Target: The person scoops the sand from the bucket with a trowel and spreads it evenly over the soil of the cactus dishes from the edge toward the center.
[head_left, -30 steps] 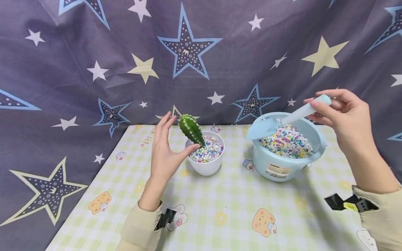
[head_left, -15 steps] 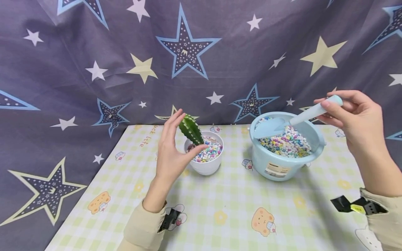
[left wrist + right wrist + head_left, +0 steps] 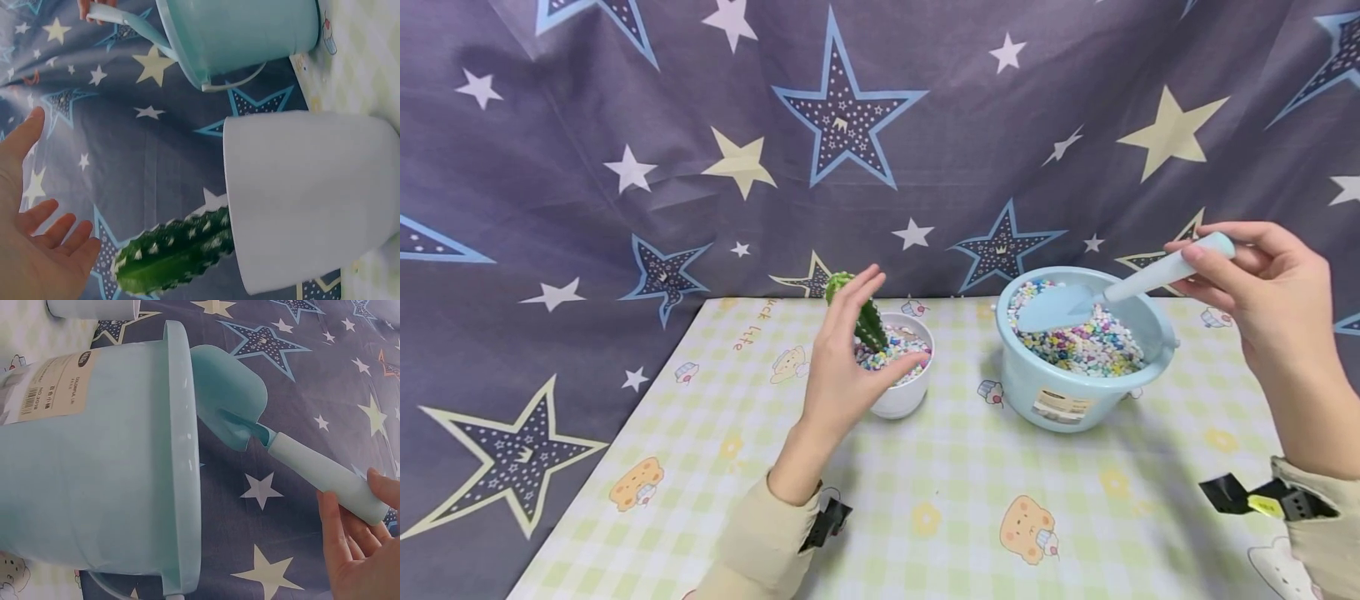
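In the head view, a pale blue trowel (image 3: 1142, 282) is held by the end of its handle between the thumb and fingers of the right hand (image 3: 1270, 292), its blade poised at the mouth of a light blue bucket (image 3: 1021, 375). Multicoloured granules (image 3: 1090, 343) are contained in the bucket. More granules are held in a white pot (image 3: 898, 405), from which a green cactus (image 3: 871, 328) is seen leaning. The fingers of the left hand (image 3: 846, 367) are spread wide from its thumb; pot and cactus are partly covered by it, but are shown apart from it in the left wrist view. Both containers are supported by a cloth-covered bench (image 3: 958, 508), backed by a star-patterned curtain (image 3: 925, 200).
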Available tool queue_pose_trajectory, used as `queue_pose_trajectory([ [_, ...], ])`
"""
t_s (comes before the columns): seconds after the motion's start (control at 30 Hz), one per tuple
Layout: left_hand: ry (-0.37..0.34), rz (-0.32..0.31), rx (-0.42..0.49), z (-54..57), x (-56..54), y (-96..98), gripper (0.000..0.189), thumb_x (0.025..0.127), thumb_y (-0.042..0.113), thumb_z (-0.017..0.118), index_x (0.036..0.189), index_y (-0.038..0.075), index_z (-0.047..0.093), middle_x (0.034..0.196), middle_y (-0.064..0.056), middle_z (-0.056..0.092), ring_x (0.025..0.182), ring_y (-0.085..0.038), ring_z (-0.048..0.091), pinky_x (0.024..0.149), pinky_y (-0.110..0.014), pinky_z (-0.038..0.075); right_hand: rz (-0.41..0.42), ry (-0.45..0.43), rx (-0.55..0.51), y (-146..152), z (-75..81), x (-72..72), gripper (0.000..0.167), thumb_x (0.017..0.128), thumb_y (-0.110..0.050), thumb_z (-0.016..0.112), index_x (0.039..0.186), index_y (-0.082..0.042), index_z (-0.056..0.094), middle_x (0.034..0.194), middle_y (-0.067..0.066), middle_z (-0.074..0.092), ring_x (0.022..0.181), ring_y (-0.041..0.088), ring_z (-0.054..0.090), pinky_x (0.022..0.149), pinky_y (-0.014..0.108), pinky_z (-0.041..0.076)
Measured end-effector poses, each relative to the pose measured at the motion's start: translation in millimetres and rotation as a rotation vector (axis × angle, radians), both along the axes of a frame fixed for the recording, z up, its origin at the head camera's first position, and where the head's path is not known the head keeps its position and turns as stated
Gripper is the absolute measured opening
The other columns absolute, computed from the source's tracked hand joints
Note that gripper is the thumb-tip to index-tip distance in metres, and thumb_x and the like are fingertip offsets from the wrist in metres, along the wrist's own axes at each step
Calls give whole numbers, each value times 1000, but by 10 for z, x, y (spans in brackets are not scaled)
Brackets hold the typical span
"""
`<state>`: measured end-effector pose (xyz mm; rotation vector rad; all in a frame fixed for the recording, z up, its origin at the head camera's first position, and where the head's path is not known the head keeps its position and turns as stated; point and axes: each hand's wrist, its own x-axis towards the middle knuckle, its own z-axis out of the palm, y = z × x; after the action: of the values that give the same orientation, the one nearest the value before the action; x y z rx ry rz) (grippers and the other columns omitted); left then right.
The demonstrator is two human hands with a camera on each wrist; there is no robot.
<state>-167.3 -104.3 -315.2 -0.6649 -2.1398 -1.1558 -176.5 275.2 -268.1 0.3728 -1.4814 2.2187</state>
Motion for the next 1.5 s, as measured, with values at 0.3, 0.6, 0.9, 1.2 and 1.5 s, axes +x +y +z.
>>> queue_pose_trajectory([
  [0.3,20,-46,-12,-71,-55,212,90,67,27,94,144,12,49,152,-5,48,142,-19,45,120,-36,38,23,23,-29,56,-28,18,25,83,24,61,105,13,65,88,18,78,70,24,77,64,33,62],
  [0.6,-41,-60,-23,-144,-115,397,88,70,32,92,145,16,49,153,1,47,140,-16,47,117,-35,42,6,4,-29,121,-68,51,23,84,20,64,105,12,66,90,17,78,73,24,77,65,32,61],
  [0.9,-96,-74,-50,-202,-163,568,87,72,34,90,146,15,48,153,0,47,141,-16,47,119,-37,40,-27,16,-12,208,-124,75,23,85,17,65,107,11,64,93,15,78,76,21,77,65,29,61],
  [1.2,-167,-78,-77,-291,-202,729,86,74,41,88,147,20,47,155,6,44,142,-15,44,118,-39,40,-19,57,-34,296,-173,96,23,86,22,58,106,13,63,95,17,78,79,22,77,64,30,61],
  [1.5,-217,-90,-94,-388,-236,869,84,74,40,87,146,21,48,153,5,46,143,-16,44,116,-42,42,-16,67,-54,374,-202,105,25,87,24,56,107,12,64,92,17,78,77,22,77,64,30,61],
])
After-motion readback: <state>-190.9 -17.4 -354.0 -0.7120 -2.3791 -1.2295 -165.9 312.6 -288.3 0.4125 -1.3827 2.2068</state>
